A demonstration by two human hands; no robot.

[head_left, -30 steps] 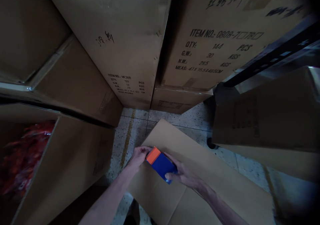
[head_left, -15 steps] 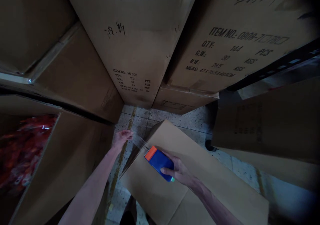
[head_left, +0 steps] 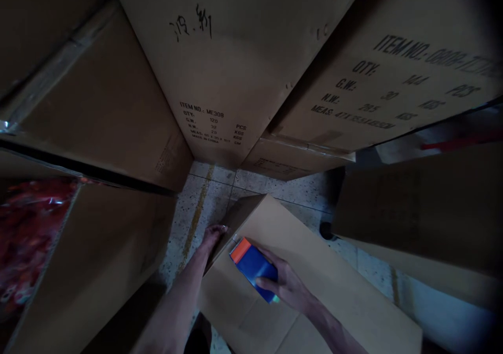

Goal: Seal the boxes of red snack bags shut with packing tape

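Note:
A closed cardboard box (head_left: 322, 286) lies on the floor in front of me. My right hand (head_left: 288, 286) grips a blue tape dispenser (head_left: 251, 264) with an orange front, held on the box's top near its left edge. My left hand (head_left: 212, 237) rests against the box's left side, fingers pressed to the cardboard where a strip of clear tape comes down from the dispenser. Both forearms reach in from the bottom of the view.
Tall stacked cartons with printed item labels (head_left: 220, 71) (head_left: 385, 65) stand close behind. An open carton (head_left: 98, 259) with red packets (head_left: 27, 228) is at the left. Another carton (head_left: 424, 212) is on the right. Speckled tile floor (head_left: 204, 196) shows between them.
My left hand pulled clear tape out to the left from the dispenser, then came back down against the box's left side. The view has tilted closer to the cartons.

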